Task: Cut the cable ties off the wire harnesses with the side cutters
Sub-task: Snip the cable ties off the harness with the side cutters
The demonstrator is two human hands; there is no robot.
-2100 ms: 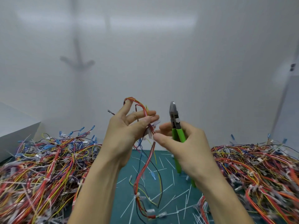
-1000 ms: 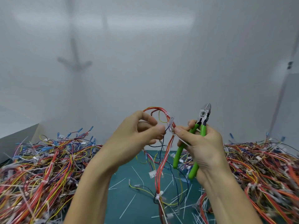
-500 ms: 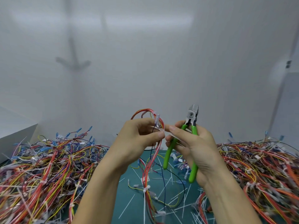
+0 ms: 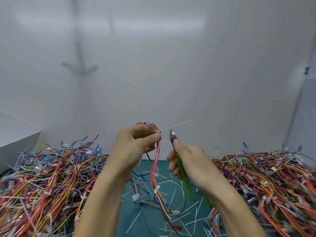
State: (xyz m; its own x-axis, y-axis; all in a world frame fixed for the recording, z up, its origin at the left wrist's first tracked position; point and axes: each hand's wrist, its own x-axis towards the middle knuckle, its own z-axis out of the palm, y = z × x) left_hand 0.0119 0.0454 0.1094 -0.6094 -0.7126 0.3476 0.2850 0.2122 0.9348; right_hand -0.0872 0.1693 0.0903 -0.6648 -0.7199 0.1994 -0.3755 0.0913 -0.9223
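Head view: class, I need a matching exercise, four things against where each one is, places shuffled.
Things:
1 harness
2 cutters
3 loose ties
4 piles

Places:
A in right hand
B scattered on mat
C in left hand
D flanking the mat

Pairs: 1-C, 2-A, 3-B, 4-D

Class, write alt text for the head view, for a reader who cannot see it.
A person's left hand pinches a wire harness at a white cable tie, while the right hand holds green-handled side cutters just right of it. Below lies a teal mat strewn with cut ties, between two piles of harnesses.
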